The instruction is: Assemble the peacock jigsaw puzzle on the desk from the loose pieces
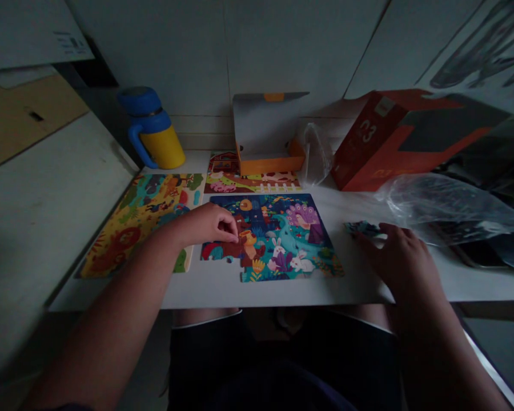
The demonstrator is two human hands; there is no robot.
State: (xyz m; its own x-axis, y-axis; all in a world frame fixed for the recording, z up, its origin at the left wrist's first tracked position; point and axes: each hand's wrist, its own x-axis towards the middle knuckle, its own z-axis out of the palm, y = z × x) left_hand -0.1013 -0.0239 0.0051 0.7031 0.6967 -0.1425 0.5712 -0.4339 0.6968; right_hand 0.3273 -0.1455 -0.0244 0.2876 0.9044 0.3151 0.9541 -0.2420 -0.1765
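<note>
A blue forest jigsaw puzzle (282, 228) with a peacock and rabbits lies on the white table (355, 285) in front of me, with a gap at its lower left. My left hand (208, 224) rests on the puzzle's left edge, fingers pinched together on a puzzle piece (245, 233) there. My right hand (400, 257) lies on the table to the right of the puzzle, fingers curled down, fingertips touching a small pile of loose puzzle pieces (362, 229).
A yellow animal puzzle (132, 228) lies to the left, a farm puzzle (248, 181) behind. At the back stand a blue and yellow bottle (154, 131), an open orange box (268, 142), a large orange box (406, 140) and clear plastic bags (445, 208).
</note>
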